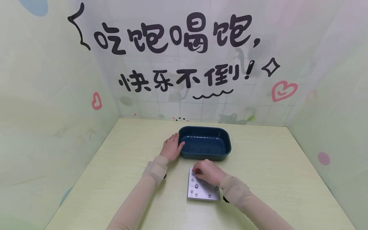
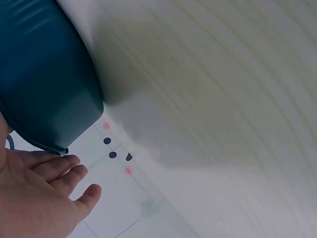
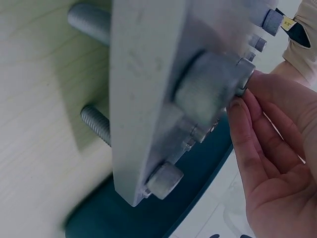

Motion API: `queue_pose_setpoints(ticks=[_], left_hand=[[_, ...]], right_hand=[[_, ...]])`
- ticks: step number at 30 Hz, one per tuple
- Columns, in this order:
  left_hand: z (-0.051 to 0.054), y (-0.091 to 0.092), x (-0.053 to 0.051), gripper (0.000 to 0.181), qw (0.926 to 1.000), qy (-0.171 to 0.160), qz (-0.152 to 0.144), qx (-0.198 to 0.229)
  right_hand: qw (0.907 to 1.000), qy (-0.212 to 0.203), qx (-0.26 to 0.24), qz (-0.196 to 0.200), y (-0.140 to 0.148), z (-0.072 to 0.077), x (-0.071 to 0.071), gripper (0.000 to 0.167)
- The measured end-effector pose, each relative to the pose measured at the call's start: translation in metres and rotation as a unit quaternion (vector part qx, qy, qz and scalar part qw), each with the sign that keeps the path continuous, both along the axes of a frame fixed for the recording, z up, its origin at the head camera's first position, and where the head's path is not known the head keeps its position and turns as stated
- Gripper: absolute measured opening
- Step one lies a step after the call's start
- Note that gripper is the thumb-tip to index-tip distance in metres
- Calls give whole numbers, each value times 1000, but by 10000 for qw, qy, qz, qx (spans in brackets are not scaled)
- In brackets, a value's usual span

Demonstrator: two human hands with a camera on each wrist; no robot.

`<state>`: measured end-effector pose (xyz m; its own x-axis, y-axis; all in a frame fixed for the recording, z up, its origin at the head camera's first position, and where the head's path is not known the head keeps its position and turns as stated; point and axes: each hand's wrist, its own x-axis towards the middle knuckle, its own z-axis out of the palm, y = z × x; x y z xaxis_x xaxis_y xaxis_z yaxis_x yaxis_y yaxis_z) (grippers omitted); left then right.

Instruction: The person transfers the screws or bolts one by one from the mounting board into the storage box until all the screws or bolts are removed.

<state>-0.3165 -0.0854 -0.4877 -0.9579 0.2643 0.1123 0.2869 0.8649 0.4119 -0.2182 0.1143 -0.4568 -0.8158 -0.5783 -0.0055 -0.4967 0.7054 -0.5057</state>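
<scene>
Bolt [image 3: 244,73], right grip [image 1: 209,172] curled, pinching it

With the head view read as a clock face, a pale wood-grained desk [image 1: 267,175] spreads out around 6 o'clock, meeting a back wall [image 1: 141,111] with a faint tile pattern. Toward 12 o'clock the wall carries two rows of bold dark lettering [image 1: 196,35], with a four-pointed star outline [image 1: 271,67] at 2 and a pink heart [image 1: 284,91] just below it. A smaller heart [image 1: 97,101] sits near 9, a pale blue patch [image 1: 34,7] at 10, and a mauve oval [image 1: 324,158] between 3 and 4.
</scene>
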Motion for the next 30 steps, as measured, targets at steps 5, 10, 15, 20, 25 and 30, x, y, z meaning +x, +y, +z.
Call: queue_pose_setpoints(ticks=[5,10,15,20,25,30], left_hand=[[1,0,1,63,10000,-17,0,-8],[0,0,1,63,10000,8,-2,24],[0,0,1,64,10000,-6,6,13],[1,0,1,63,10000,-18,23,-3],[1,0,1,63,10000,-42,61,-13],[1,0,0,64,10000,-34,69,13]], right_hand=[[10000,61,-22,25,0,0,0,18],[9998,-68,-185,-29,2,0,1,19],[9993,-123,-326,-133,8,-1,1,17],[9990,2,-420,-122,13,0,1,15],[9988,56,-476,-102,17,0,2,18],[9987,228,-419,-203,21,0,2,18]])
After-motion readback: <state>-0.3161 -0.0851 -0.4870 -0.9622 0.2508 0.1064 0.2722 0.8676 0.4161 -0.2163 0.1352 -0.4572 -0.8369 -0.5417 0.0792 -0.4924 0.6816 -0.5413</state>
